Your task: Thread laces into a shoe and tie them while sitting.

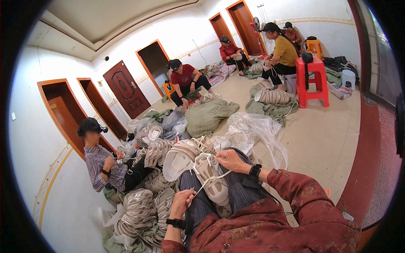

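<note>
A beige and white shoe upper [217, 188] rests on my lap between my thighs. A pale shoelace [208, 181] runs from its eyelets down to my left hand [184, 200], whose closed fingers pinch it to the left of the upper. My right hand [232, 161] is closed at the upper's far right edge, and a length of lace passes just below its fingers. What its fingertips pinch is partly hidden, but it looks like the lace. Beyond my left knee lies a stack of shoe uppers [182, 157] with the pale inside of one facing up.
Bundled uppers [136, 213] are heaped at my left, beside a person in a striped shirt [110, 166]. Green sacks [211, 116] and clear plastic bags [257, 130] lie ahead. Several other people sit working farther off. A red stool [312, 80] stands at the right on the tiled floor.
</note>
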Available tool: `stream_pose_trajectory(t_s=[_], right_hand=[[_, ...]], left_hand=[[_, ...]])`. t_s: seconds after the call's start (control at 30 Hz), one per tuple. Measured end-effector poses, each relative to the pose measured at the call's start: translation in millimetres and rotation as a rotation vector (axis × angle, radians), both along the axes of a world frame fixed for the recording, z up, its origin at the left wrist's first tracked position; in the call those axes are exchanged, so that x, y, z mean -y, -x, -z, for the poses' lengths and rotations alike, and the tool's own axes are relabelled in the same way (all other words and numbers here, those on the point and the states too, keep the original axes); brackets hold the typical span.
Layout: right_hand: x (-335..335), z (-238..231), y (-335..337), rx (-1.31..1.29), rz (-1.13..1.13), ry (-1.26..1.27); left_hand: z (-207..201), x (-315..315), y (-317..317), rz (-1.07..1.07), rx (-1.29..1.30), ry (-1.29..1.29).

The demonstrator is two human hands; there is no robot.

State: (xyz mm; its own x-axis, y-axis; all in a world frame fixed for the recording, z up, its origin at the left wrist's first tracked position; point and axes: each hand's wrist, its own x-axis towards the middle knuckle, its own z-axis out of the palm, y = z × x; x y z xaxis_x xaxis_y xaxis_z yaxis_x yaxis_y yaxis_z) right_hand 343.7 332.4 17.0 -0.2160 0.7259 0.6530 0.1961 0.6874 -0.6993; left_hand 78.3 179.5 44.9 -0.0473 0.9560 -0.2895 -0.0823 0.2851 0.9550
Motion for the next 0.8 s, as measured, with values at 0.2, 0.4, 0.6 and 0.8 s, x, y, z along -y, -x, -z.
stream_pose_trajectory(t_s=[0.2, 0.4, 0.6, 0.8], right_hand=[[4.2, -2.5, 2.2, -0.015, -0.025, 0.000], [2.4, 0.8, 1.4, -0.050, -0.032, -0.008], [4.1, -3.1, 3.4, 0.012, -0.009, -0.001], [0.0, 1.5, 3.2, -0.001, -0.015, -0.033]], left_hand=[[5.4, 0.7, 7.2, -0.016, 0.011, 0.030], [0.1, 1.4, 0.4, 0.018, 0.005, -0.001], [2.5, 2.0, 5.5, 0.023, 0.022, -0.005], [0.2, 2.9, 1.4, -0.009, -0.004, 0.006]])
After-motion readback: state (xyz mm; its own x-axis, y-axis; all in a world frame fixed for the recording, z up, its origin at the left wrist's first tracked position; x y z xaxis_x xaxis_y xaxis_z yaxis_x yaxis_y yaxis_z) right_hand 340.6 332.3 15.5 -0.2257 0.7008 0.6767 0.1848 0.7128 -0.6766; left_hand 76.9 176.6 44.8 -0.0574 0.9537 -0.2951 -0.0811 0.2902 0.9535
